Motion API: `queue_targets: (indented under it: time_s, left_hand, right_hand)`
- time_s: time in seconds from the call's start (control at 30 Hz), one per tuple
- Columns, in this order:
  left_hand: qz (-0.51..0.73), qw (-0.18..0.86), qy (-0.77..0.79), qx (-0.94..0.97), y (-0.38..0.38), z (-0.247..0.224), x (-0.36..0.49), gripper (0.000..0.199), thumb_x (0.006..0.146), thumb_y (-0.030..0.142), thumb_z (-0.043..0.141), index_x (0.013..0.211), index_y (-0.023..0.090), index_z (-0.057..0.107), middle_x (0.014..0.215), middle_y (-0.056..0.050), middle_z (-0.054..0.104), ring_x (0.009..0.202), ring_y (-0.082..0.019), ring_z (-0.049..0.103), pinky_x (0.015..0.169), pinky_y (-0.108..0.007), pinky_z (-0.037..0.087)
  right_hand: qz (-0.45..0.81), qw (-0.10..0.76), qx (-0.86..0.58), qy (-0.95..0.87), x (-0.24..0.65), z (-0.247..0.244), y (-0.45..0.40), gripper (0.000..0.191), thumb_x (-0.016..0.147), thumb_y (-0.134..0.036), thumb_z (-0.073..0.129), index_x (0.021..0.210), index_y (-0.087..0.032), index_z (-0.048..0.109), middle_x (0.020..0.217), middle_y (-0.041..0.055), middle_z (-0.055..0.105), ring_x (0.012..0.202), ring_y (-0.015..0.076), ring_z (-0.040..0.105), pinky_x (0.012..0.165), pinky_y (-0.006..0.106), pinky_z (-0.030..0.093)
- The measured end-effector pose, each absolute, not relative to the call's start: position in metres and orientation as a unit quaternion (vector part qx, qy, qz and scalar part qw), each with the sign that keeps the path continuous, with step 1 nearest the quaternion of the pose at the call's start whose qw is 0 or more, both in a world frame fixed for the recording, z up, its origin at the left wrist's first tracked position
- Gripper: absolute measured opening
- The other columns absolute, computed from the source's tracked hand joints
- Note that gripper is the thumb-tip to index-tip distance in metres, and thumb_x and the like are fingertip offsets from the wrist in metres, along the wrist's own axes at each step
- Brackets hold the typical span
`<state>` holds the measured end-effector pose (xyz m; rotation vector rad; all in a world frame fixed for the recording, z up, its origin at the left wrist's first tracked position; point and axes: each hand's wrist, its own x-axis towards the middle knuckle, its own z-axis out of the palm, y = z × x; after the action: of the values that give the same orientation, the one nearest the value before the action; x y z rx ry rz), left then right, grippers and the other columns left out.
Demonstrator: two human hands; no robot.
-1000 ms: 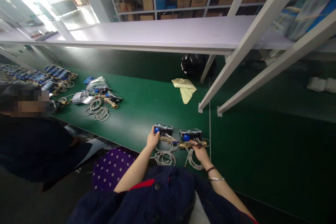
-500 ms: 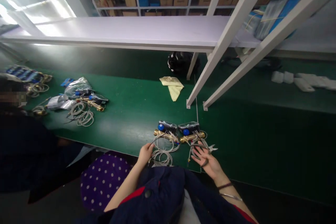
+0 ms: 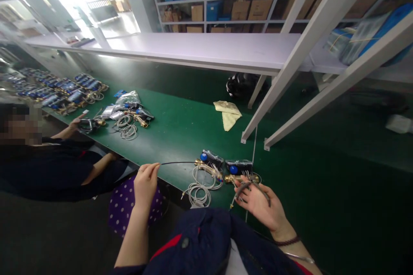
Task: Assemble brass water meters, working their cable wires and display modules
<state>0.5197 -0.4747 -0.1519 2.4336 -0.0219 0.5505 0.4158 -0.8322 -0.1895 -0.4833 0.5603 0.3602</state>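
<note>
My left hand (image 3: 146, 184) pinches the end of a thin black cable (image 3: 180, 163) and holds it out to the left, nearly straight. The cable runs to the left brass-bodied meter (image 3: 211, 160), which has a black housing and a blue round cap. Grey cable coils (image 3: 199, 193) lie in front of that meter. My right hand (image 3: 266, 210) is palm up, with dark-handled pliers (image 3: 242, 190) lying across its loosely curled fingers. Just beyond it sits the second meter (image 3: 239, 166), its brass pipe partly covered by the fingers.
A yellow cloth (image 3: 228, 114) lies farther back on the green table (image 3: 174, 137). More meters and plastic bags (image 3: 129, 99) are to the left. A co-worker (image 3: 64, 163) sits there beside a purple dotted stool (image 3: 121, 208). White slanted posts (image 3: 274, 99) rise at right.
My left hand has moved left and up, drawing the black cable out straight. The pliers have turned in my right hand, their jaws no longer plainly visible. The view has swung left.
</note>
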Motion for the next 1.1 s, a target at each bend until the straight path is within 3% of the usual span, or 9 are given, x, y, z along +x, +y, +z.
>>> queue_targets:
  time_s: [0.17, 0.27, 0.33, 0.4, 0.53, 0.63, 0.87, 1.0, 1.1]
  left_hand:
    - [0.157, 0.554, -0.046, 0.816, -0.543, -0.119, 0.513, 0.024, 0.075, 0.04, 0.067, 0.07, 0.016, 0.07, 0.069, -0.005, 0.067, 0.064, -0.015, 0.061, 0.062, -0.025, 0.051]
    - [0.09, 0.62, -0.073, 0.776, -0.573, -0.118, 0.512, 0.021, 0.073, 0.036, 0.068, 0.067, 0.016, 0.066, 0.088, -0.009, 0.072, 0.075, -0.016, 0.064, 0.069, -0.026, 0.053]
    - [0.037, 0.649, -0.06, 0.758, -0.585, -0.12, 0.509, 0.02, 0.076, 0.035, 0.063, 0.071, 0.015, 0.061, 0.099, -0.011, 0.071, 0.068, -0.013, 0.063, 0.062, -0.024, 0.052]
    - [-0.014, 0.665, -0.057, 0.745, -0.593, -0.122, 0.503, 0.02, 0.081, 0.035, 0.057, 0.076, 0.016, 0.055, 0.096, -0.011, 0.072, 0.059, -0.011, 0.061, 0.054, -0.022, 0.05]
    - [-0.047, 0.627, -0.131, 0.766, -0.603, -0.123, 0.491, 0.013, 0.083, 0.029, 0.057, 0.082, 0.017, 0.061, 0.086, -0.007, 0.073, 0.074, -0.015, 0.068, 0.07, -0.024, 0.055]
    - [0.007, 0.525, -0.253, 0.812, -0.605, -0.125, 0.488, 0.021, 0.088, 0.019, 0.048, 0.098, 0.019, 0.067, 0.098, -0.006, 0.072, 0.09, -0.016, 0.068, 0.081, -0.025, 0.054]
    - [0.11, 0.292, -0.418, 0.853, -0.6, -0.133, 0.491, 0.049, 0.087, 0.007, 0.044, 0.134, 0.018, 0.048, 0.122, -0.013, 0.062, 0.11, -0.019, 0.061, 0.089, -0.029, 0.055]
    - [0.114, 0.268, -0.411, 0.864, -0.599, -0.126, 0.492, 0.051, 0.084, 0.007, 0.046, 0.134, 0.015, 0.049, 0.108, -0.013, 0.066, 0.097, -0.02, 0.065, 0.079, -0.028, 0.057]
    - [0.081, 0.362, -0.337, 0.865, -0.599, -0.113, 0.495, 0.039, 0.086, 0.01, 0.044, 0.118, 0.015, 0.064, 0.088, -0.009, 0.069, 0.077, -0.016, 0.066, 0.072, -0.025, 0.056]
  right_hand:
    - [0.232, 0.916, -0.225, 0.238, 0.415, -0.186, -0.823, 0.048, 0.071, -0.038, 0.06, 0.118, -0.029, 0.059, 0.101, 0.004, 0.066, 0.094, 0.0233, 0.062, 0.094, 0.051, 0.046]
    - [0.223, 0.908, -0.288, 0.207, 0.419, -0.176, -0.819, 0.064, 0.071, -0.031, 0.069, 0.131, -0.035, 0.049, 0.095, -0.0001, 0.065, 0.09, 0.0198, 0.062, 0.086, 0.044, 0.051]
    - [0.204, 0.897, -0.349, 0.177, 0.423, -0.166, -0.815, 0.068, 0.072, -0.029, 0.073, 0.134, -0.036, 0.046, 0.094, -0.0005, 0.063, 0.088, 0.0182, 0.06, 0.08, 0.037, 0.052]
    - [0.182, 0.884, -0.409, 0.135, 0.427, -0.153, -0.808, 0.065, 0.074, -0.027, 0.073, 0.133, -0.035, 0.047, 0.102, 0.0009, 0.062, 0.092, 0.0179, 0.058, 0.079, 0.034, 0.052]
    - [0.191, 0.874, -0.444, 0.047, 0.441, -0.131, -0.786, 0.054, 0.074, -0.031, 0.071, 0.125, -0.028, 0.055, 0.122, 0.0067, 0.058, 0.1, 0.0218, 0.057, 0.083, 0.036, 0.05]
    - [0.22, 0.881, -0.418, 0.007, 0.449, -0.121, -0.773, 0.056, 0.07, -0.034, 0.07, 0.124, -0.026, 0.056, 0.126, 0.0086, 0.057, 0.101, 0.0253, 0.058, 0.083, 0.04, 0.051]
    - [0.171, 0.89, -0.421, 0.023, 0.441, -0.122, -0.776, 0.055, 0.072, -0.032, 0.067, 0.126, -0.029, 0.057, 0.135, 0.0068, 0.051, 0.104, 0.0266, 0.057, 0.083, 0.04, 0.052]
    - [0.156, 0.878, -0.452, 0.019, 0.431, -0.121, -0.784, 0.058, 0.077, -0.032, 0.065, 0.134, -0.029, 0.051, 0.135, 0.0075, 0.051, 0.105, 0.0249, 0.056, 0.085, 0.041, 0.051]
    - [0.098, 0.815, -0.57, 0.03, 0.426, -0.123, -0.79, 0.062, 0.078, -0.034, 0.066, 0.137, -0.026, 0.048, 0.124, 0.0087, 0.058, 0.098, 0.0228, 0.057, 0.085, 0.039, 0.05]
